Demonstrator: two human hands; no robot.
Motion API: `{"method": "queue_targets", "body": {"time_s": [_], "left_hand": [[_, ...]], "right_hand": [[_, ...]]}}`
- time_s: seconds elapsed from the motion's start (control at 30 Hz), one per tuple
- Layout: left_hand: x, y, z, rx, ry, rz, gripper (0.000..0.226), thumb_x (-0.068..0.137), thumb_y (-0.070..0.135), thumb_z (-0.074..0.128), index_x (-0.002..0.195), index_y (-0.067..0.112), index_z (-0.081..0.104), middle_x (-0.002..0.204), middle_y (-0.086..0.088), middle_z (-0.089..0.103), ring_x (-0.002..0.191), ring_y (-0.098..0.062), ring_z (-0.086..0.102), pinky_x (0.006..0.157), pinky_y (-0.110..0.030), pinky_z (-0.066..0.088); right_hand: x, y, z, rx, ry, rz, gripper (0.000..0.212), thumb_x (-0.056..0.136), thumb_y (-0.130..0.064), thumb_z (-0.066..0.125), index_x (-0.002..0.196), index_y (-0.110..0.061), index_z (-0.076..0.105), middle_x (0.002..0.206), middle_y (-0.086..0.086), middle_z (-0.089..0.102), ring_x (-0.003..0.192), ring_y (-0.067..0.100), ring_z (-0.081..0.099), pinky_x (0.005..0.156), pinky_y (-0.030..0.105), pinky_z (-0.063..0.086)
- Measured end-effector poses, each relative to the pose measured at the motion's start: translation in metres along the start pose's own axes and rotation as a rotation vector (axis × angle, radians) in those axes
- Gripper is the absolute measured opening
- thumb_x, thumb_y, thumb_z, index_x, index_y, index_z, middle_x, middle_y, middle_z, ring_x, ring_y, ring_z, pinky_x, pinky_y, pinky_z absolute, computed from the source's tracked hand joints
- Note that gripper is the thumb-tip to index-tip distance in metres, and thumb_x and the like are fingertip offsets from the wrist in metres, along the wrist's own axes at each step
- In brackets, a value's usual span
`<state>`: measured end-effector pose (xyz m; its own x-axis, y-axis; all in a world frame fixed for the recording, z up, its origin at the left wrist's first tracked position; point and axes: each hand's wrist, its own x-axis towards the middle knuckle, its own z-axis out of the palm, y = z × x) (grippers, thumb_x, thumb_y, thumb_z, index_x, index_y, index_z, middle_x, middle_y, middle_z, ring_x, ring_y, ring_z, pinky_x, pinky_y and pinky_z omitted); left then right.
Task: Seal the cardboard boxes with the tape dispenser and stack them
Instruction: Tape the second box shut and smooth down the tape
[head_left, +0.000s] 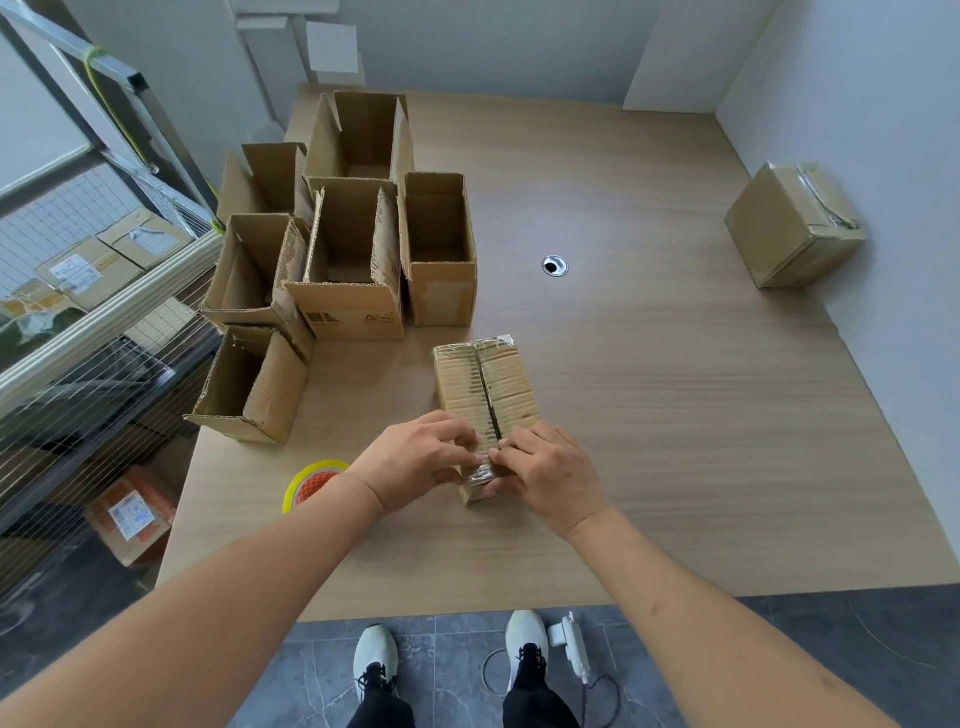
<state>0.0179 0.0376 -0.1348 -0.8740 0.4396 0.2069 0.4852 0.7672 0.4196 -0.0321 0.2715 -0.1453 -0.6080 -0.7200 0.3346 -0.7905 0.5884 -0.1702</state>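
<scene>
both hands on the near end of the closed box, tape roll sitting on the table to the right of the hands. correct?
Not quite. The head view shows the tape roll to the left of the hands, partly hidden behind the left wrist, not to the right. The rest holds: the left hand and right hand are both at the near end of the closed box, fingers on the tape there.

Closed cardboard box on table, flaps meeting lengthwise.
</scene>
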Motion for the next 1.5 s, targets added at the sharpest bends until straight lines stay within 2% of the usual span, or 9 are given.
{"method": "queue_targets", "body": {"time_s": [0.17,0.27,0.33,0.47,0.57,0.67,0.83,1.13,1.5], "left_hand": [[-0.001,0.006,0.004,-0.012,0.012,-0.08,0.027,0.079,0.024,0.086,0.103,0.031,0.076,0.115,0.008,0.065,0.107,-0.017,0.059,0.062,-0.037,0.059],[-0.003,0.008,0.0,0.086,-0.036,-0.073,0.047,0.08,0.032,0.083,0.124,0.023,0.067,0.128,0.0,0.058,0.12,-0.022,0.055,0.093,-0.046,0.057],[-0.003,0.008,-0.003,0.209,-0.061,-0.193,0.08,0.074,0.038,0.087,0.143,0.014,0.055,0.14,-0.008,0.053,0.135,-0.029,0.048,0.117,-0.049,0.038],[-0.005,0.009,-0.006,0.313,-0.1,-0.407,0.094,0.084,0.037,0.079,0.159,0.008,0.03,0.164,-0.01,0.031,0.153,-0.031,0.026,0.124,-0.044,0.02],[-0.002,0.009,-0.008,0.282,-0.109,-0.462,0.088,0.093,0.034,0.067,0.162,0.008,0.018,0.169,-0.007,0.017,0.156,-0.027,0.016,0.127,-0.041,0.013],[0.002,0.01,-0.01,0.267,-0.124,-0.549,0.085,0.097,0.03,0.061,0.163,0.01,0.011,0.171,-0.005,0.008,0.157,-0.024,0.01,0.127,-0.039,0.009],[0.012,0.022,-0.014,0.294,-0.218,-0.626,0.075,0.1,0.031,0.054,0.162,0.015,0.015,0.17,-0.002,0.011,0.157,-0.023,0.012,0.127,-0.041,0.005],[0.07,0.079,-0.037,0.272,-0.166,-0.725,0.067,0.104,0.039,0.044,0.162,0.017,0.019,0.169,0.0,0.015,0.155,-0.025,0.016,0.127,-0.043,0.008],[0.118,0.134,-0.091,0.268,-0.102,-0.581,0.06,0.106,0.037,0.046,0.159,0.015,0.028,0.165,-0.005,0.027,0.152,-0.025,0.025,0.124,-0.045,0.018]], "right_hand": [[0.001,-0.001,-0.002,0.052,-0.049,0.083,0.033,0.08,-0.057,0.07,0.087,-0.025,0.07,0.09,-0.008,0.062,0.087,0.022,0.055,0.07,0.04,0.05],[0.008,-0.006,-0.016,0.094,-0.167,0.216,0.049,0.077,-0.075,0.065,0.091,-0.028,0.067,0.104,-0.01,0.059,0.099,0.019,0.054,0.085,0.04,0.046],[0.02,-0.015,-0.025,0.074,-0.215,0.314,0.067,0.072,-0.09,0.053,0.104,-0.032,0.065,0.127,-0.006,0.051,0.116,0.021,0.049,0.098,0.041,0.039],[0.043,-0.037,-0.023,0.132,-0.408,0.605,0.108,0.061,-0.098,0.051,0.153,-0.051,0.019,0.165,0.008,-0.006,0.152,0.033,0.003,0.12,0.054,0.017],[0.052,-0.045,-0.015,0.15,-0.529,0.706,0.114,0.065,-0.091,0.058,0.155,-0.053,0.0,0.164,0.004,-0.028,0.15,0.04,0.01,0.119,0.052,0.026],[0.054,-0.047,-0.015,0.132,-0.541,0.73,0.112,0.066,-0.082,0.065,0.155,-0.055,0.002,0.164,0.002,-0.028,0.136,0.036,0.031,0.108,0.045,0.04],[0.045,-0.027,-0.035,0.141,-0.48,0.699,0.107,0.062,-0.08,0.064,0.153,-0.055,0.013,0.168,0.002,-0.013,0.128,0.038,0.041,0.101,0.042,0.046],[0.041,0.032,-0.112,0.141,-0.375,0.631,0.1,0.061,-0.083,0.057,0.152,-0.054,0.025,0.17,0.004,0.002,0.128,0.039,0.044,0.1,0.043,0.045],[0.021,0.035,-0.208,0.071,-0.308,0.725,0.101,0.062,-0.082,0.063,0.152,-0.053,0.027,0.169,0.006,0.003,0.133,0.038,0.041,0.105,0.044,0.043]]}}
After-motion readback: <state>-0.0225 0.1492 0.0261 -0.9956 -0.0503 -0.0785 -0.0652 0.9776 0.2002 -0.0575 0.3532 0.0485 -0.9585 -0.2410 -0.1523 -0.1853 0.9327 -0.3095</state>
